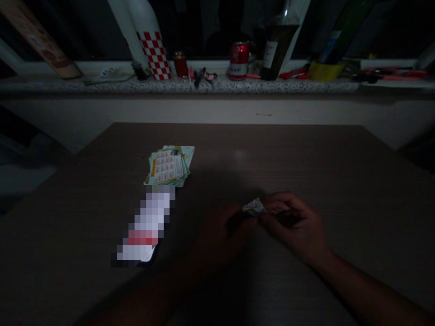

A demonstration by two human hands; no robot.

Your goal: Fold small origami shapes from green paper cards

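Between the fingertips of both hands is a small piece of folded printed paper (254, 207), whitish with blue and orange marks. My left hand (226, 228), in deep shadow, pinches it from the left. From the right, my right hand (295, 222) grips its edge with thumb and fingers. A stack of printed cards (167, 166), green-edged with rows of orange text, lies on the table to the left. Just in front of the stack is a phone (147, 226) with a bright, pixelated screen.
Beyond the wooden table (288, 154), a speckled stone sill (210, 88) runs under the window. On it stand a red-checked white bottle (154, 50), a small red jar (180, 64), a red can (239, 61), a dark bottle (275, 52) and a yellow holder (325, 71).
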